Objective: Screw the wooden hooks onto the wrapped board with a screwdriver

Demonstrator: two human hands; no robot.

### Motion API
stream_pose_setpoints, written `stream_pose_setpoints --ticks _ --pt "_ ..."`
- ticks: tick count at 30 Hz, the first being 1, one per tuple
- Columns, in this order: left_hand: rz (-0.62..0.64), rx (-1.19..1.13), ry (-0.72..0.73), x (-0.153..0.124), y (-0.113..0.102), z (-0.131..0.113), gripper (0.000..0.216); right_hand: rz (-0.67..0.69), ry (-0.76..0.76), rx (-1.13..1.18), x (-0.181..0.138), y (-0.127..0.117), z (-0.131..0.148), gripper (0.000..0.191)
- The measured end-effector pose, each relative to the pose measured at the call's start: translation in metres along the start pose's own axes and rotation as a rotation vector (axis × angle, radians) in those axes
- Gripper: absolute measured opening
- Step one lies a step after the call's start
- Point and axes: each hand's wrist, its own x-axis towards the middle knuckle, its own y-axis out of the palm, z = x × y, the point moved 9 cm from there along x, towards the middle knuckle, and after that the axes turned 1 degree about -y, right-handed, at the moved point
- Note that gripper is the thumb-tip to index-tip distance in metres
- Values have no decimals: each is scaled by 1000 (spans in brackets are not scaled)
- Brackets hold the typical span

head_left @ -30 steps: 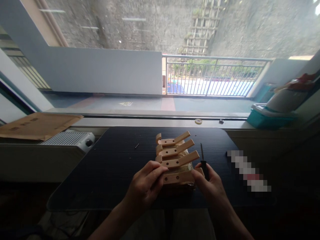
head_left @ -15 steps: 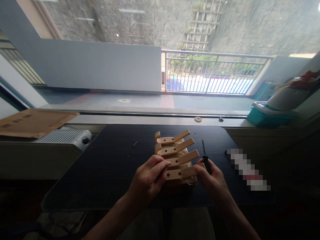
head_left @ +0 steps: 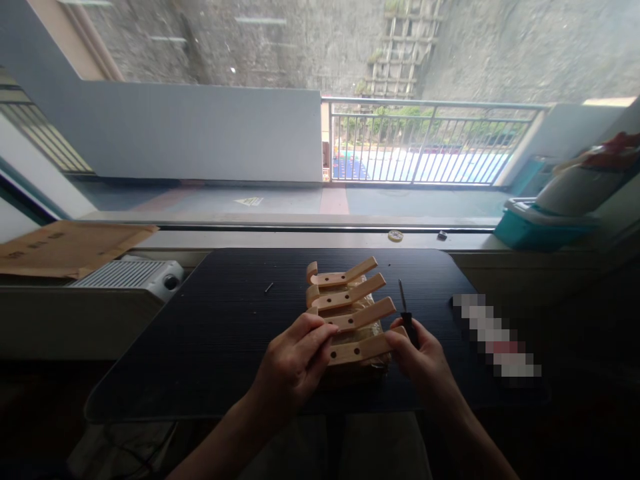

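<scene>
Several wooden wall hooks lie in a row across a block wrapped in shiny tape [head_left: 374, 329], each with two dark holes and a curled left end. My left hand [head_left: 295, 350] is closed at the left end of the nearest wooden hook [head_left: 345, 353], hiding that end; its fingertips also come up to the neighbouring hook [head_left: 367, 316]. In my right hand [head_left: 423, 350] is a screwdriver [head_left: 406, 312] with a black handle, its shaft pointing away from me. The right thumb rests at the right end of the nearest hook.
A screw [head_left: 269, 287] lies on the dark table [head_left: 200, 347], left of the block. A blurred-out object [head_left: 495, 337] is at the right. Tape [head_left: 395, 236] and a teal box [head_left: 540, 227] stand on the windowsill. Cardboard [head_left: 65, 247] and a radiator [head_left: 130, 273] are left.
The nearest hook has shifted slightly toward me, widening the gap to its neighbour. My right hand and the screwdriver have moved a little to the left. Both grips look the same.
</scene>
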Motion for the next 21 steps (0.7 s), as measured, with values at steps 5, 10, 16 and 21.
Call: stream_pose_setpoints --ticks 5,10,16,21 --pt "8 -9 -7 -2 2 2 30 -43 -71 -90 -2 -1 10 21" --pt "43 39 -15 5 5 -2 27 -90 -193 -131 -5 -4 23 20" --pt "408 146 -26 19 35 -17 13 -82 -226 -137 -4 -5 19 21" --pt "545 232 -36 23 49 -17 13 -90 -250 -134 -3 -8 18 20"
